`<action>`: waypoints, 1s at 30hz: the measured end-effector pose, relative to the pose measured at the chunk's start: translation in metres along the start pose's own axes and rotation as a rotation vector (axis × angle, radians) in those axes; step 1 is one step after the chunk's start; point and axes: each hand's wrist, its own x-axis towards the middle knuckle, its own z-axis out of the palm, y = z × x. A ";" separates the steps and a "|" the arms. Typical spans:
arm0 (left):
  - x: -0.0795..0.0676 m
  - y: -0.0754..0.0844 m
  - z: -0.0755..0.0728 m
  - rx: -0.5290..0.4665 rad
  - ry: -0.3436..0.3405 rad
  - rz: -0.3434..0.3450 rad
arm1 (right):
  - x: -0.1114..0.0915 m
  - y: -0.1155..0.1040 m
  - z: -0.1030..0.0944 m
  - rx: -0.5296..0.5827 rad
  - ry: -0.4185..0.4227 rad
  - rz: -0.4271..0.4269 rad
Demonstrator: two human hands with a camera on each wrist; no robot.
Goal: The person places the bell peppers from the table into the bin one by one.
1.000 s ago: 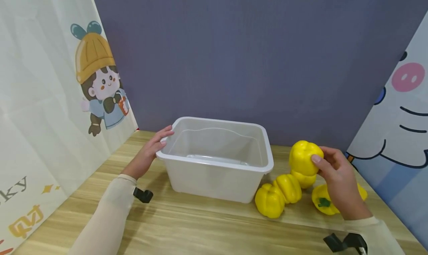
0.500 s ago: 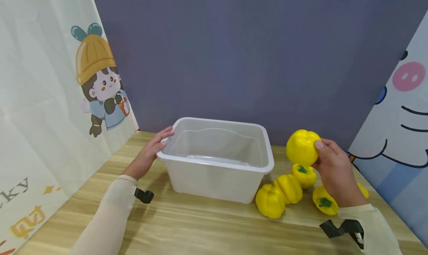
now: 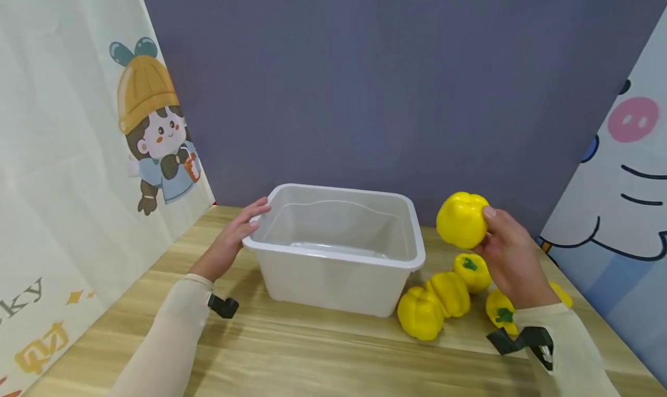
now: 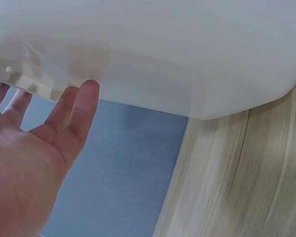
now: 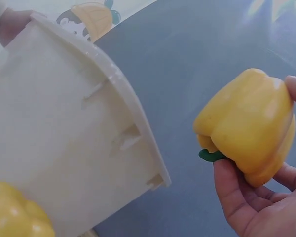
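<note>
In the head view my right hand [image 3: 513, 252] holds a yellow bell pepper [image 3: 462, 220] up off the table, right of the bin. The right wrist view shows the thumb on one side of the pepper [image 5: 251, 123] and fingers under it by its green stem. My left hand [image 3: 231, 238] rests at the left rim of a white plastic bin [image 3: 328, 281], fingers fairly straight. In the left wrist view its fingertips [image 4: 86, 94] lie against the bin's outer wall [image 4: 153, 74]. No peppers show inside the bin.
Several more yellow bell peppers lie on the wooden table [image 3: 312, 350]: one [image 3: 421, 313] by the bin's front right corner, others beside it, and one [image 3: 500, 310] partly behind the right wrist. A dark grey panel [image 3: 365, 96] stands behind, with printed panels at both sides.
My right hand has lifted the pepper from among the others and brought it up and slightly left. The pepper under it now shows its green stem. The left hand and bin stay put.
</note>
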 end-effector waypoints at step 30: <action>-0.001 -0.001 0.003 -0.017 0.015 0.002 | 0.043 0.001 0.025 0.344 -0.047 0.091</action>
